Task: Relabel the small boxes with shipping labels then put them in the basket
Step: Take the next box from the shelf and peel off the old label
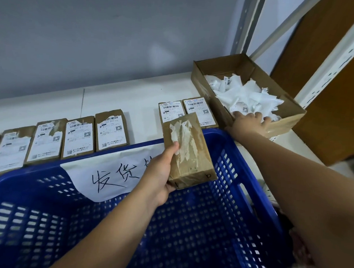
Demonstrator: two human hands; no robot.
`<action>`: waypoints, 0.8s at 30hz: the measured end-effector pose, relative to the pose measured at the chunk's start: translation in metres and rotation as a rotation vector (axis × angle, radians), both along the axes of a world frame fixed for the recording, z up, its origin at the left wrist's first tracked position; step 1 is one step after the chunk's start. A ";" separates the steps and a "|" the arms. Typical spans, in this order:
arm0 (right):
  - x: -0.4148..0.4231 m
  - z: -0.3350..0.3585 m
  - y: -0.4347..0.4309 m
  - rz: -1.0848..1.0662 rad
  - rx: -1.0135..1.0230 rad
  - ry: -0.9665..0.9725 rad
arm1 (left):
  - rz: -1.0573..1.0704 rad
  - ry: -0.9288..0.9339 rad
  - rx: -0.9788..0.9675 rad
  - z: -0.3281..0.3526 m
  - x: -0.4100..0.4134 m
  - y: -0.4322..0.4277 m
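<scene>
The left hand [160,169] gripped a small brown cardboard box [188,152], its label torn to white shreds, over the blue plastic basket [188,235]; the right hand [250,122] lay spread-fingered on white paper scraps [246,96].

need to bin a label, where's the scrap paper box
Head view, right side of the white shelf: the scrap paper box sits just right of two labelled boxes, right hand at its near corner.
</scene>
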State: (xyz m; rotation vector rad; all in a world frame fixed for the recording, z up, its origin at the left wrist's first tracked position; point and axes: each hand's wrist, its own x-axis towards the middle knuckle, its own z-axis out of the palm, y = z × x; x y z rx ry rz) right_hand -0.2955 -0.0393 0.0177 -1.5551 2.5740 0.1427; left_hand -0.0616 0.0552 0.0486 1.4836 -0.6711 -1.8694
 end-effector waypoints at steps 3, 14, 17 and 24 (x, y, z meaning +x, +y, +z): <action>0.006 -0.006 0.009 -0.032 -0.126 -0.009 | 0.007 -0.008 -0.004 0.002 0.004 0.002; 0.074 0.026 0.037 0.133 -0.456 -0.650 | 0.062 -0.027 -0.117 0.032 0.037 0.017; 0.116 0.047 0.061 0.050 -0.390 -1.109 | 0.110 -0.032 -0.173 0.041 0.052 0.021; 0.164 0.061 0.104 0.128 0.030 -1.546 | 0.224 -0.166 -0.218 0.047 0.091 0.027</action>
